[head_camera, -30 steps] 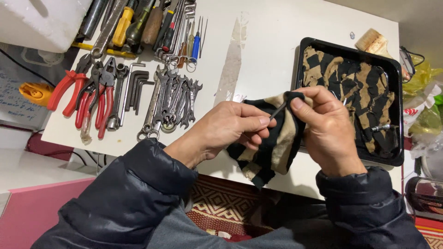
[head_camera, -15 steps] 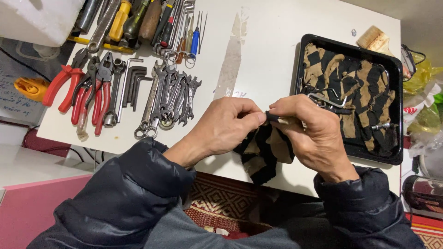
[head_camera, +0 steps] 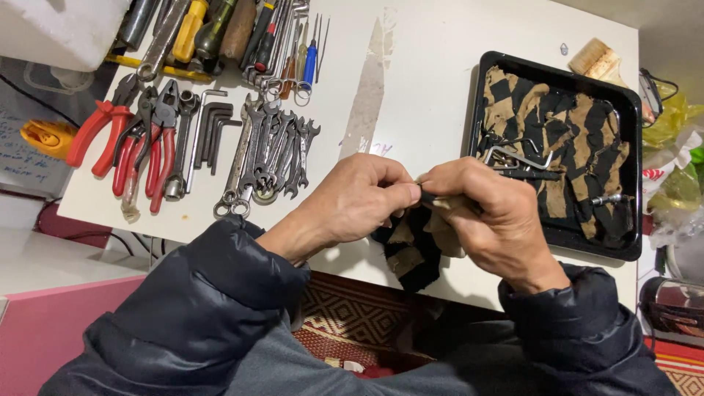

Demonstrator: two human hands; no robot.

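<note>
The white bench carries a black tray at the right and wrenches at the left. At its front edge, left hand and right hand pinch a striped cloth, fingers closed around it

- At my nine o'clock, off the table's left edge, a sheet with blue handwriting lies partly hidden.
- At my three o'clock, beside the black tray, crinkled yellow-green plastic bags sit bunched, with a red-and-white packet just below.
</note>
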